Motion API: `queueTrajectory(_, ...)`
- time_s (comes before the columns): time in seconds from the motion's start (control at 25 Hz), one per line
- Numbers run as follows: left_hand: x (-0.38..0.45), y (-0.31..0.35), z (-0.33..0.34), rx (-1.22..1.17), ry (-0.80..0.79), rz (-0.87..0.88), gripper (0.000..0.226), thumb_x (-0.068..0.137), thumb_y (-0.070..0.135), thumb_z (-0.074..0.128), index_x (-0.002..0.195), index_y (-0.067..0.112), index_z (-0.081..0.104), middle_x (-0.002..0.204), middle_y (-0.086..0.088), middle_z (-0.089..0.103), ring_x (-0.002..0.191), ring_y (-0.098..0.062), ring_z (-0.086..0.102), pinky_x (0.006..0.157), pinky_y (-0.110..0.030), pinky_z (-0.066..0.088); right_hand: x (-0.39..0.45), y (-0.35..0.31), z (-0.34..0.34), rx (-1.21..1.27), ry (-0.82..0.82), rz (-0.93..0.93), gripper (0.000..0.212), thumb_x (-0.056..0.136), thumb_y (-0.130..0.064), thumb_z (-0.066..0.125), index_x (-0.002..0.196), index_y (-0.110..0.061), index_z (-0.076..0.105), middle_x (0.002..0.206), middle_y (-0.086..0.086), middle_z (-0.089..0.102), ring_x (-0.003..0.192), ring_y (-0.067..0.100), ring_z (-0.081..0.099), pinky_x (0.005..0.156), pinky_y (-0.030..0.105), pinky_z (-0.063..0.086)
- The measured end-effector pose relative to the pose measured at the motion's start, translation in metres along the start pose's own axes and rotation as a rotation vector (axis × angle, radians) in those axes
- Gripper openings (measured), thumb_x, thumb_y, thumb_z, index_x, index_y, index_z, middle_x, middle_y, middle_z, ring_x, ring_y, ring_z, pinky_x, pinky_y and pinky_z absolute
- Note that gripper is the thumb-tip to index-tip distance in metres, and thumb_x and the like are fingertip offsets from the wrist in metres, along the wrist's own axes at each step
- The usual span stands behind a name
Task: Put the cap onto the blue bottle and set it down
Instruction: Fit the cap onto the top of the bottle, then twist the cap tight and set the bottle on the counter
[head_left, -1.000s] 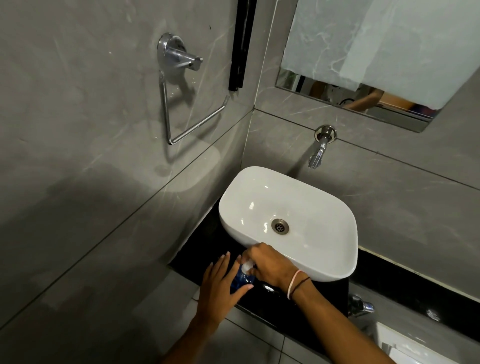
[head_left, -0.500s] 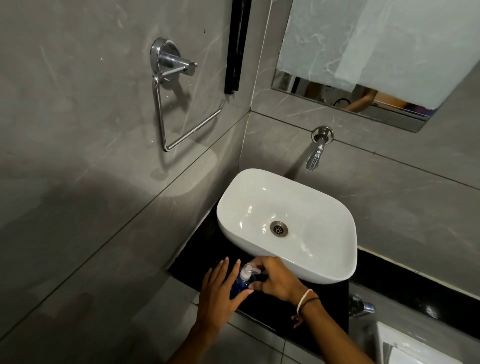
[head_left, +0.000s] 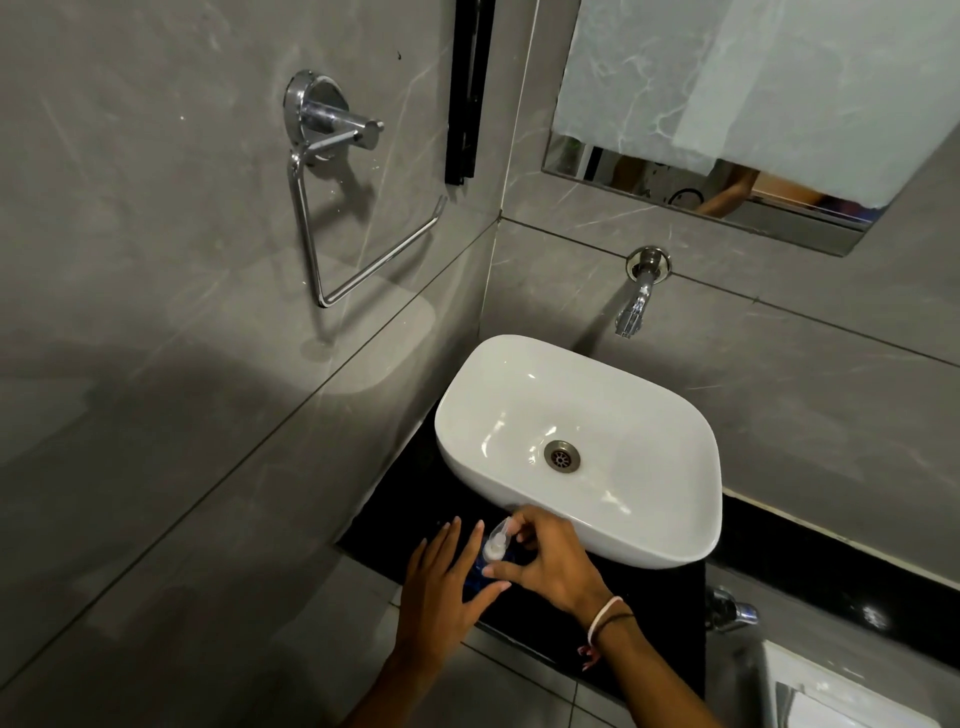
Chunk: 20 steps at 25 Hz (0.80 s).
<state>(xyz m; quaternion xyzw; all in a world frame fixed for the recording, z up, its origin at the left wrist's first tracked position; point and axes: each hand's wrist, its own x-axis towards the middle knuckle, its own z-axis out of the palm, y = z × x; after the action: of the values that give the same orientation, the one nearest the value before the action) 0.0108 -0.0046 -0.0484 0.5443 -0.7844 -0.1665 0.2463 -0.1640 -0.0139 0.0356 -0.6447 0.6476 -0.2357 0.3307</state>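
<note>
The blue bottle (head_left: 477, 576) stands on the black counter (head_left: 524, 621) just in front of the white basin, mostly hidden between my hands. A white pump cap (head_left: 497, 540) sits on its neck, nozzle pointing up and away. My left hand (head_left: 441, 587) wraps the bottle's left side, fingers extended, thumb across the front. My right hand (head_left: 550, 564) pinches the cap's collar between thumb and fingers from the right.
A white vessel basin (head_left: 649, 551) with a metal drain sits right behind my hands. A wall tap (head_left: 635, 306) hangs over it, under a mirror (head_left: 727, 104). A chrome towel ring (head_left: 332, 208) juts from the left wall. Another chrome tap (head_left: 730, 610) is low right.
My right hand has drawn back from on top of the cap to its right side, so the white pump head now shows. The left hand has stayed on the bottle.
</note>
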Motion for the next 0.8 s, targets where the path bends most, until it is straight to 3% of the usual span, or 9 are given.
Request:
queueTrajectory(0.08, 0.0, -0.001, 0.0, 0.013, -0.007, 0.0, 0.079, 0.083, 0.074, 0.044, 0.144, 0.024, 0.043, 0.148, -0.009, 0.047, 0.137, -0.027, 0.041, 0.108, -0.051, 0.039, 0.003, 0.002, -0.002, 0.01, -0.079, -0.022, 0.063, 0.065, -0.027, 0.096, 0.121, -0.016, 0.068, 0.114, 0.0, 0.07, 0.105, 0.013, 0.066, 0.097, 0.031, 0.057)
queueTrajectory(0.16, 0.0, -0.001, 0.001, 0.006, 0.0, -0.002, 0.079, 0.083, 0.074, 0.045, 0.144, 0.024, 0.044, 0.147, -0.009, 0.049, 0.136, -0.026, 0.042, 0.108, -0.049, 0.039, 0.005, 0.005, -0.003, 0.039, -0.073, -0.016, 0.04, 0.066, -0.021, 0.095, 0.099, -0.01, 0.075, 0.107, 0.004, 0.073, 0.1, 0.014, 0.069, 0.094, 0.037, 0.058)
queueTrajectory(0.24, 0.0, -0.002, 0.001, -0.003, 0.011, 0.002, 0.079, 0.083, 0.075, 0.047, 0.143, 0.024, 0.044, 0.147, -0.008, 0.049, 0.136, -0.025, 0.042, 0.109, -0.048, 0.039, 0.007, 0.008, -0.005, 0.043, -0.006, 0.013, 0.038, 0.062, -0.023, 0.098, 0.084, -0.006, 0.072, 0.097, 0.008, 0.073, 0.09, 0.014, 0.069, 0.087, 0.038, 0.059)
queueTrajectory(0.36, 0.0, -0.002, 0.002, 0.024, 0.007, 0.022, 0.08, 0.083, 0.076, 0.045, 0.144, 0.024, 0.043, 0.15, -0.006, 0.045, 0.138, -0.024, 0.039, 0.11, -0.047, 0.038, 0.006, 0.006, -0.004, 0.079, -0.059, 0.006, 0.055, 0.066, -0.017, 0.095, 0.115, -0.015, 0.071, 0.112, 0.0, 0.072, 0.103, 0.011, 0.068, 0.092, 0.028, 0.057)
queueTrajectory(0.4, 0.001, -0.002, 0.001, 0.026, 0.008, 0.03, 0.08, 0.083, 0.076, 0.044, 0.144, 0.023, 0.044, 0.15, -0.006, 0.045, 0.138, -0.024, 0.039, 0.11, -0.047, 0.038, 0.007, 0.005, -0.002, 0.066, -0.091, -0.019, 0.05, 0.07, -0.013, 0.093, 0.116, -0.015, 0.072, 0.113, 0.0, 0.073, 0.104, 0.011, 0.069, 0.093, 0.031, 0.058)
queueTrajectory(0.48, 0.003, -0.001, 0.0, 0.014, 0.014, 0.043, 0.081, 0.083, 0.075, 0.046, 0.142, 0.02, 0.046, 0.149, -0.006, 0.046, 0.138, -0.024, 0.04, 0.109, -0.048, 0.039, 0.01, 0.004, 0.001, -0.009, -0.088, -0.057, 0.029, 0.071, -0.017, 0.092, 0.094, -0.012, 0.075, 0.095, -0.001, 0.074, 0.087, 0.012, 0.07, 0.084, 0.041, 0.06)
queueTrajectory(0.56, 0.004, -0.001, -0.001, 0.0, 0.026, 0.058, 0.08, 0.082, 0.072, 0.052, 0.14, 0.017, 0.05, 0.147, -0.006, 0.049, 0.136, -0.024, 0.041, 0.108, -0.048, 0.041, 0.012, 0.002, -0.001, -0.091, -0.045, -0.059, 0.035, 0.066, -0.031, 0.094, 0.087, -0.016, 0.07, 0.085, -0.005, 0.069, 0.078, 0.009, 0.064, 0.077, 0.039, 0.058)
queueTrajectory(0.68, 0.004, 0.0, 0.001, -0.026, 0.046, 0.076, 0.079, 0.083, 0.069, 0.054, 0.139, 0.013, 0.051, 0.146, -0.006, 0.05, 0.136, -0.024, 0.041, 0.108, -0.048, 0.041, 0.013, 0.003, -0.007, -0.106, -0.143, -0.139, 0.046, 0.072, -0.027, 0.091, 0.114, -0.024, 0.071, 0.112, -0.004, 0.07, 0.104, 0.009, 0.066, 0.096, 0.03, 0.056)
queueTrajectory(0.8, 0.003, -0.002, 0.005, -0.055, 0.047, 0.074, 0.08, 0.084, 0.071, 0.049, 0.14, 0.014, 0.048, 0.148, -0.003, 0.046, 0.139, -0.021, 0.037, 0.115, -0.041, 0.033, 0.014, 0.0, -0.007, -0.163, -0.18, -0.213, 0.02, 0.081, -0.02, 0.083, 0.099, -0.02, 0.076, 0.104, 0.0, 0.073, 0.096, 0.013, 0.068, 0.09, 0.036, 0.058)
